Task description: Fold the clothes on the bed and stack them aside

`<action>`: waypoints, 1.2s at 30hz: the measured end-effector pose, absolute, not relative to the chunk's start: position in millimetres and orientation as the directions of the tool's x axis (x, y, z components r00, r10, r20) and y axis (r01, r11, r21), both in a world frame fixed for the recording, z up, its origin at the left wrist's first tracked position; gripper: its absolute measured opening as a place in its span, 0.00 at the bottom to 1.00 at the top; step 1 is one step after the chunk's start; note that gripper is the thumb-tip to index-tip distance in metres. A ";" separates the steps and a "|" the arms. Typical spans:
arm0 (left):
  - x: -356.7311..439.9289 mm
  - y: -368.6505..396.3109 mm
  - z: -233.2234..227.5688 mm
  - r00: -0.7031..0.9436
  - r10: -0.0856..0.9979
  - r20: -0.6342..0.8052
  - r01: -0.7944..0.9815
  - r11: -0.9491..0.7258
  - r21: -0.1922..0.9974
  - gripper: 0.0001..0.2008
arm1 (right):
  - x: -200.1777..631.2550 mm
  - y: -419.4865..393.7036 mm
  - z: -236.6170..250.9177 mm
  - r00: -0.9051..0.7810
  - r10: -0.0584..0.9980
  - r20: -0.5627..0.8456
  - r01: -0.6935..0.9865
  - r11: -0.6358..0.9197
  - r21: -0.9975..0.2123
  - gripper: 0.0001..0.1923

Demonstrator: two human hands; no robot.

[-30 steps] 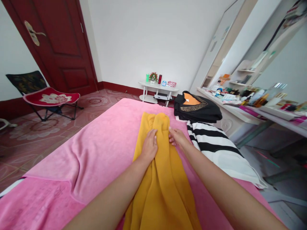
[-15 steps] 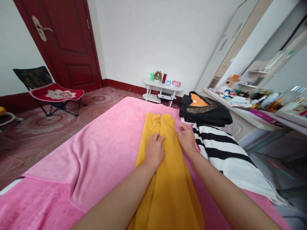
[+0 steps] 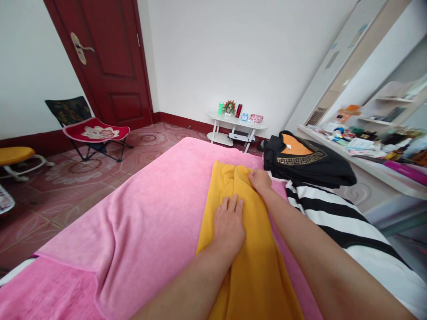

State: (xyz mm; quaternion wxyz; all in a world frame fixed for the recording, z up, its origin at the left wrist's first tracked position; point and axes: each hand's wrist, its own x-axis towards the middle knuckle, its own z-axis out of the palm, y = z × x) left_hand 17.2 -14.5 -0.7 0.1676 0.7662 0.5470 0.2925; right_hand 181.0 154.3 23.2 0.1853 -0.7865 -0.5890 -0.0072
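Observation:
A long yellow garment (image 3: 258,262), folded lengthwise, lies on the pink bedspread (image 3: 160,195) and runs toward me past the bottom of the view. My left hand (image 3: 229,222) rests flat on its middle, palm down with the fingers stretched forward. At the far right corner of the cloth, my right hand (image 3: 260,180) has its fingers closed on the edge; the fingertips are partly hidden. To the right lies a black-and-white striped garment (image 3: 330,209), with a folded black top (image 3: 313,171) with gold trim beyond it.
A vanity counter (image 3: 376,164) crowded with bottles stands along the right. Past the bed's far edge is a small white table (image 3: 233,120) with a plant and several small items. A red-seated folding chair (image 3: 96,131) and a yellow stool (image 3: 15,155) stand at left.
My right hand has gone from beside the yellow garment to closing on its far right corner. My left hand has flattened out on the cloth. The view has swung slightly left.

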 end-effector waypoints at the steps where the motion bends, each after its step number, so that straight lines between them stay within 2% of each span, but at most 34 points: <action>1: 17.7 -14.8 -0.2 0.228 0.941 0.249 0.747 -0.334 0.576 0.29 | 182.1 158.7 21.9 0.317 0.919 0.234 0.930 -0.254 -0.264 0.11; 6: 21.0 -16.4 2.6 0.195 0.955 0.221 0.806 -0.285 0.520 0.26 | 181.7 171.3 12.1 0.317 0.920 0.232 0.943 -0.279 -0.183 0.16; 12: 20.4 -17.4 4.4 0.179 0.964 0.196 0.832 -0.255 0.492 0.26 | 183.2 173.4 37.0 0.206 0.974 0.090 0.974 -0.196 -0.114 0.17; 14: 19.8 -17.2 5.0 0.176 0.963 0.204 0.825 -0.257 0.503 0.26 | 180.9 162.0 45.4 0.174 0.973 0.151 0.980 -0.156 -0.120 0.22; 17: 19.6 -16.3 4.7 0.167 0.961 0.220 0.810 -0.261 0.525 0.26 | 167.9 133.4 36.3 -0.023 0.957 0.289 0.988 0.065 -0.138 0.28; 18: 19.6 -15.8 4.3 0.161 0.961 0.223 0.805 -0.259 0.533 0.26 | 161.9 123.6 28.1 -0.099 0.957 0.273 0.980 0.141 -0.140 0.29; 20: 19.1 -14.7 3.4 0.151 0.961 0.233 0.796 -0.258 0.548 0.26 | 150.4 108.2 10.3 -0.167 0.976 0.142 0.970 0.189 -0.154 0.32; 23: 16.1 -13.3 2.8 0.151 0.954 0.260 0.773 -0.278 0.570 0.25 | 139.6 97.0 -3.6 -0.128 0.992 -0.019 0.976 0.123 -0.181 0.35; 28: 8.7 -10.3 0.0 0.177 0.930 0.322 0.670 -0.353 0.652 0.23 | 140.6 73.1 5.4 -0.095 0.989 -0.115 0.971 0.066 -0.228 0.34; 30: 6.1 -9.3 -2.3 0.214 0.920 0.328 0.629 -0.387 0.674 0.19 | 144.1 52.4 7.4 -0.115 0.987 -0.116 0.968 0.085 -0.237 0.34; 33: 0.0 -10.7 -3.6 0.358 0.888 0.287 0.599 -0.455 0.659 0.12 | 150.8 13.8 5.6 -0.157 0.982 -0.104 0.958 0.126 -0.256 0.34; 36: -11.0 -19.8 -0.6 0.499 0.836 0.229 0.565 -0.514 0.645 0.16 | 158.1 -26.4 2.4 -0.198 0.977 -0.082 0.944 0.168 -0.283 0.35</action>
